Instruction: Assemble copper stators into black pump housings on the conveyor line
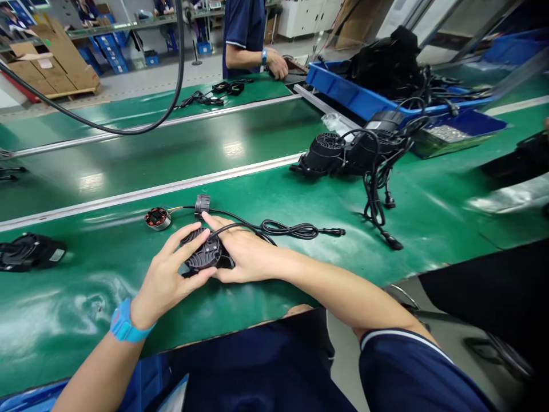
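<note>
Person seated at the green bench (107, 320), both hands at one piece: a round black housing (202, 254) with a ridged face, directly in front of the body. Left hand (171, 272) curls over it from the left, fingertips on the face and edge; right hand (244, 252) clasps the opposite side, thumb on the near edge, fingers reaching past the far edge. Grip: both closed about the housing. Black cable runs at its top; exact exit hidden by fingers. Just beyond lies a copper-wound coil part (158, 218), joined by thin coloured wires to a cable passing through a dark collar (202, 205). Judged progress: wiring on that part looks done; enclosing it is not, since it sits bare, apart from the housing. Whether the held housing is fastened, cannot tell. Further right, clustered black units (323, 154) with cables look closed up, seemingly further along.
</note>
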A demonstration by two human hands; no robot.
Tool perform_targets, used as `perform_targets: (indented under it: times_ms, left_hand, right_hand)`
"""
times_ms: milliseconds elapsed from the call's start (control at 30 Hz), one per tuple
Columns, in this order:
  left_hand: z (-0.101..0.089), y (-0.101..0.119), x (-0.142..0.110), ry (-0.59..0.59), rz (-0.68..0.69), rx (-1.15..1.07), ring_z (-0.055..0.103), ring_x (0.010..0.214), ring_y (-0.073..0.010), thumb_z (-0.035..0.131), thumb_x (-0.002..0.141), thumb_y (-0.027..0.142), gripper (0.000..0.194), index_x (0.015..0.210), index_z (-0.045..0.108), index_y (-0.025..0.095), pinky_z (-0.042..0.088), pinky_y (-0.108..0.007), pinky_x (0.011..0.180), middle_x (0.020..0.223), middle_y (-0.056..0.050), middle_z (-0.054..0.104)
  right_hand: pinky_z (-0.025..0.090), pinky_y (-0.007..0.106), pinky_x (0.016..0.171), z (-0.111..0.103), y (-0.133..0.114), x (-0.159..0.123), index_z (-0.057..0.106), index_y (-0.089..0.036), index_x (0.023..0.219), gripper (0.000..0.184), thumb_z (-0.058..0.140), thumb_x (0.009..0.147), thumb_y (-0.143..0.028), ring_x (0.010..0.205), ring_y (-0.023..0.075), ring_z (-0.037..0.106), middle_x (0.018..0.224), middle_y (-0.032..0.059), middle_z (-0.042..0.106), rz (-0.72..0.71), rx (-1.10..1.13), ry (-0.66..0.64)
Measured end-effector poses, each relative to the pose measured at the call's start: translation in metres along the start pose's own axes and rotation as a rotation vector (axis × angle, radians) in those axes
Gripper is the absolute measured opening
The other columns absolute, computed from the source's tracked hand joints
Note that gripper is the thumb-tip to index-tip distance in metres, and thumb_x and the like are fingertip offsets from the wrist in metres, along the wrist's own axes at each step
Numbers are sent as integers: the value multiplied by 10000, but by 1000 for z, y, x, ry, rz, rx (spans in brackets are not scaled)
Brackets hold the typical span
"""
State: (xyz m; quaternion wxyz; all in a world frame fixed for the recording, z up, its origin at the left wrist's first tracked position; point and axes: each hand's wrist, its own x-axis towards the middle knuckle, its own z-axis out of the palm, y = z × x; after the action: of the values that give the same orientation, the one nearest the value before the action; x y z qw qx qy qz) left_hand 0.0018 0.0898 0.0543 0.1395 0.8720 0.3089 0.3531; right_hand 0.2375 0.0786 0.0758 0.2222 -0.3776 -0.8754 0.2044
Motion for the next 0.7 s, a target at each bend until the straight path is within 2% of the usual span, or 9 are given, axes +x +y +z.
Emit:
perform_targets:
  times_ms: [67, 167, 233, 300, 367, 467, 567, 633, 700]
  left_hand:
    - [6, -3, -2, 31, 27, -5, 527, 1390, -276, 711, 934, 375, 643, 1523, 463, 304, 494, -433, 1153, 1548, -98, 484]
    - [12, -13, -5, 49, 103, -41, 519, 1402, -290, 726, 923, 406, 658, 1514, 469, 277, 483, -446, 1160, 1555, -122, 482]
    - [14, -18, -7, 83, 118, -72, 526, 1398, -299, 720, 920, 461, 646, 1488, 491, 258, 493, -454, 1147, 1557, -143, 479]
    - [18, -21, -8, 111, 113, -114, 518, 1407, -308, 729, 902, 508, 651, 1455, 508, 245, 492, -465, 1144, 1562, -161, 469]
    - [23, -21, -8, 123, 100, -177, 503, 1421, -315, 780, 857, 512, 715, 1449, 485, 240, 478, -486, 1153, 1557, -177, 469]
    - [29, -18, -8, 139, 71, -279, 504, 1419, -313, 856, 801, 435, 831, 1472, 406, 241, 471, -509, 1152, 1523, -195, 497]
    - [32, -17, -8, 146, 69, -296, 522, 1398, -300, 870, 796, 379, 750, 1403, 453, 242, 477, -506, 1141, 1489, -189, 521]
    - [31, -16, -8, 151, 87, -277, 534, 1383, -293, 868, 799, 368, 677, 1347, 493, 235, 484, -498, 1134, 1471, -185, 531]
    - [30, -17, -9, 152, 111, -269, 542, 1376, -296, 879, 783, 380, 699, 1344, 489, 234, 494, -499, 1125, 1470, -190, 529]
  right_hand:
    - [316, 505, 1260, 1, -2, 1, 44, -59, 1638, 1149, 775, 816, -390, 1568, 342, 218, 1670, 269, 194, 21, -16, 15]
    - [306, 485, 1273, -8, -9, -1, 180, 4, 1604, 1183, 856, 768, -491, 1574, 350, 186, 1647, 301, 226, 22, -92, -70]
    - [317, 472, 1272, -19, -15, -7, 319, 32, 1547, 1101, 878, 757, -494, 1564, 354, 217, 1608, 315, 311, 12, -168, -138]
    - [341, 465, 1262, -28, -18, -14, 409, 9, 1502, 979, 860, 788, -486, 1543, 345, 287, 1577, 296, 388, 16, -224, -144]
    - [362, 475, 1252, -32, -19, -20, 409, -29, 1514, 958, 838, 806, -511, 1529, 341, 323, 1578, 267, 405, 32, -243, -115]
    - [372, 496, 1244, -29, -16, -23, 319, -31, 1570, 1069, 828, 795, -562, 1545, 358, 270, 1605, 268, 357, 54, -240, -104]
    - [382, 488, 1238, -23, -13, -22, 275, -14, 1586, 1098, 806, 811, -581, 1549, 349, 263, 1612, 280, 335, 64, -244, -101]
    - [406, 489, 1221, -22, -12, -22, 314, -13, 1569, 1061, 810, 812, -568, 1533, 347, 311, 1594, 277, 371, 54, -262, -87]
    - [474, 488, 1166, -28, -13, -25, 416, -39, 1519, 954, 825, 812, -532, 1476, 351, 421, 1543, 256, 463, 36, -271, -55]
